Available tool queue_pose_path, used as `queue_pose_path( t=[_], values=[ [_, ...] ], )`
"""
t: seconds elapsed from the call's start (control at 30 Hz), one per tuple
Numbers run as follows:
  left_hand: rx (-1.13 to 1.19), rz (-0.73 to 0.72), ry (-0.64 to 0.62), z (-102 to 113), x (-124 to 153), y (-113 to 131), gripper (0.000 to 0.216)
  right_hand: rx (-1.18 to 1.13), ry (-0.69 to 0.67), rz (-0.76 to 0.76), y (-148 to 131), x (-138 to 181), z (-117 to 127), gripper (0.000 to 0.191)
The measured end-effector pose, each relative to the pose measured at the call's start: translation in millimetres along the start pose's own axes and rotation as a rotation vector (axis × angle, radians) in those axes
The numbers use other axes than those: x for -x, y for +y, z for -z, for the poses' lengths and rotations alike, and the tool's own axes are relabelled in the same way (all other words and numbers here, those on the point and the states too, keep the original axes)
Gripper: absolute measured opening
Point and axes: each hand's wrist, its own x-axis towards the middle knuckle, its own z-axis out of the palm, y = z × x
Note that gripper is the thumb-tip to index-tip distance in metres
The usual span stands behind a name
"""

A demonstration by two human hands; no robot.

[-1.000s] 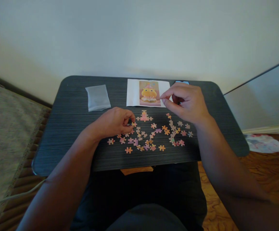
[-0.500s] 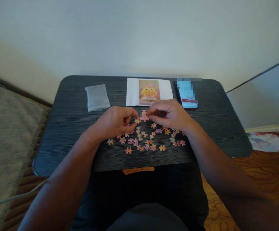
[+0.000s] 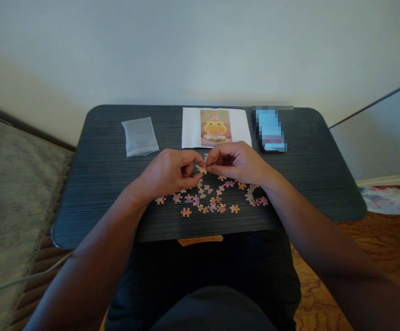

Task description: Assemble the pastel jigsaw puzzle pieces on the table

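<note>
My left hand [image 3: 168,172] and my right hand [image 3: 239,162] meet over the middle of the dark table [image 3: 93,184]. Both pinch one small orange puzzle piece [image 3: 202,170] between their fingertips, held just above the tabletop. Several loose pink, orange and purple puzzle pieces [image 3: 210,202] lie scattered below and around the hands. A white sheet with the reference picture [image 3: 215,127] of a yellow figure lies just beyond the hands.
A clear plastic bag [image 3: 140,136] lies at the back left of the table. A phone [image 3: 270,129] rests at the back right beside the sheet. A wall rises behind. Carpet lies to the left, wood floor and a cloth [image 3: 388,200] to the right.
My right hand came down from beside the picture to the middle and met my left hand. My left hand lifted its piece toward it, and the phone came into sight.
</note>
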Motion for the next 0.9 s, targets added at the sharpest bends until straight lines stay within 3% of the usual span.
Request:
queue_pose_path(
  t=[0.57,0.8,0.9],
  values=[
    [-0.092,-0.025,-0.016,-0.9,-0.8,-6.5,0.014,0.135,-0.017,-0.007,1.2,-0.8,0.6,0.015],
    [-0.186,0.030,-0.057,0.7,-2.3,-7.2,0.011,0.220,0.147,0.009,-1.4,0.8,5.8,0.015],
    [-0.214,0.056,-0.080,2.2,-2.8,-6.0,0.010,0.269,0.153,0.009,-1.3,1.4,8.0,0.013]
  ],
)
